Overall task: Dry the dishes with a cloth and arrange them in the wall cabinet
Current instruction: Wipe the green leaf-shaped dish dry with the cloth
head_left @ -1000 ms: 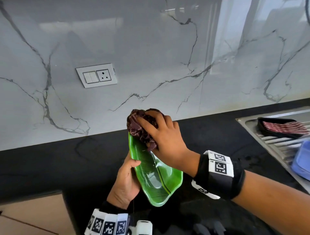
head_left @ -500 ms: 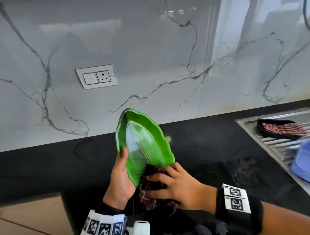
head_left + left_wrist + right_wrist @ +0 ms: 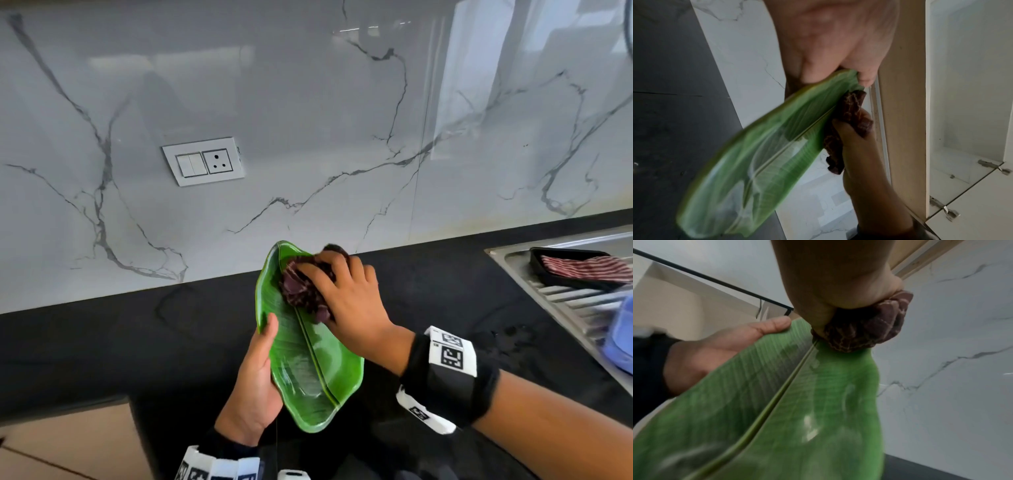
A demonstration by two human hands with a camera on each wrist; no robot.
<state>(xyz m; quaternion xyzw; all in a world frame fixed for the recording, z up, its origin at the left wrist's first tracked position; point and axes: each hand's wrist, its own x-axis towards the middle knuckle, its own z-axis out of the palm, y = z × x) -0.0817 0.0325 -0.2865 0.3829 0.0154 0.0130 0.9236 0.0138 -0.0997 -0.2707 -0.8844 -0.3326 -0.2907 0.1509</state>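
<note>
A green leaf-shaped dish [image 3: 308, 370] is held tilted above the black counter [image 3: 120, 342]. My left hand [image 3: 257, 380] grips its left rim, thumb on the inside edge. My right hand [image 3: 346, 301] clutches a bunched dark maroon cloth [image 3: 301, 287] and presses it against the dish's far end. The left wrist view shows the dish [image 3: 760, 162] with the cloth [image 3: 851, 110] beyond it. In the right wrist view the cloth [image 3: 863, 331] sits on the dish [image 3: 797, 410] under my fist, with the left hand's thumb [image 3: 760, 327] on the rim.
A steel drainboard [image 3: 561, 294] at the right holds a black tray [image 3: 548, 270] with a striped cloth [image 3: 589, 269] and a blue item [image 3: 620, 339]. A switch and socket plate [image 3: 203, 161] is on the marble wall. An open white cabinet [image 3: 966, 113] shows in the left wrist view.
The right hand with the cloth swept from the dish's far end down to its near end, then back up to the far end. The dish tilted as it went; the left hand kept hold.
</note>
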